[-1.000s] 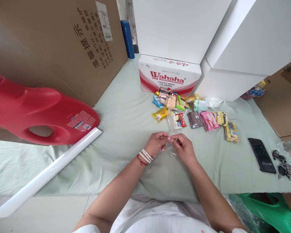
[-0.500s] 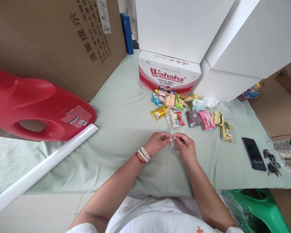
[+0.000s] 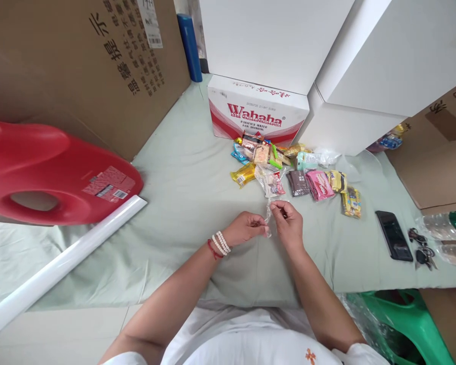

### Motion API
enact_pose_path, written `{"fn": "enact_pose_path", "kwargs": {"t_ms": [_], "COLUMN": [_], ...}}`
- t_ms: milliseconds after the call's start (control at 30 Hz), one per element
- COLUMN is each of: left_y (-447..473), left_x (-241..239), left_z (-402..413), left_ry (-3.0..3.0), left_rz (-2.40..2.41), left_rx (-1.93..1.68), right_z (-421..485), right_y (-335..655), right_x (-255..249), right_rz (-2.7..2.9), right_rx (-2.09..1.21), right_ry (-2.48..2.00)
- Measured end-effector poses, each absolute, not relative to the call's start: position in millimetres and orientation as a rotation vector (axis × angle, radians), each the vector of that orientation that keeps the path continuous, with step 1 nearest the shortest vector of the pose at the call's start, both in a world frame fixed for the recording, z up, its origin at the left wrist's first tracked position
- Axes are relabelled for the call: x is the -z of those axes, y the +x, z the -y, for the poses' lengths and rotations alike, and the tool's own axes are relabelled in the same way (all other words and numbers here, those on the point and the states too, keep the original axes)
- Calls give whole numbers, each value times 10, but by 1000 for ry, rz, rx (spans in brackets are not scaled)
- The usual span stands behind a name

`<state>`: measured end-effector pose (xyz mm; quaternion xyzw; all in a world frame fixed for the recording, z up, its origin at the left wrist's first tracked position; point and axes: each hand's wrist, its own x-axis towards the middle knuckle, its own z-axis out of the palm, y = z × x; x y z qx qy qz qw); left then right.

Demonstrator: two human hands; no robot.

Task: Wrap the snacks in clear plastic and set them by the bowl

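Note:
A clear plastic bag with a few small wrapped snacks inside lies on the green cloth. Its neck is twisted into a thin strand that runs toward me. My left hand, with white beads and a red cord at the wrist, pinches the strand's loose end. Higher up, my right hand has thumb and forefinger closed on the same strand, near the bag's body. Just beyond are a yellow snack packet, a dark brown packet and a pink packet.
A Wahaha carton stands behind a snack pile. On the left are a red jug and a white tube. A phone, keys and plastic bottles lie right. A green stool is below the table edge.
The bag's neck has gone from loose to a tight twist. My right hand has moved up the neck, while my left has dropped slightly to its end. The camera view has shifted a little.

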<state>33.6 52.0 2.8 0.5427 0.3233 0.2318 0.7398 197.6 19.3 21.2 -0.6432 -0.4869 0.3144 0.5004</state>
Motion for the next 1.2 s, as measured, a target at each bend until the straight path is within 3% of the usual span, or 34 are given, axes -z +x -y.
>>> {"fn": "enact_pose_path", "kwargs": {"t_ms": [200,400,667,933,1200], "left_y": [316,314,300,316,275], "left_x": [-33,-83,-66,-50,-85], "left_z": [-543,-534,-560,-549,-561], "left_ry": [1245,1285,1288,1276,1250], "left_rz": [-723,-756,-739,-760,-707], "left_rx": [-561,-567,-558,-608,-550], "right_z": [26,308,241,296,291], "right_y": [2183,2121,2120,2019,2135], "right_x": [-383,-398,-295,-304,-250], "right_rz": [1225,1566,1219,1433,1072], "right_rx": [-669,-827,-1011,-855,-1156], "right_ry": [-1601,-1547,-1594,-1610,-1481]}}
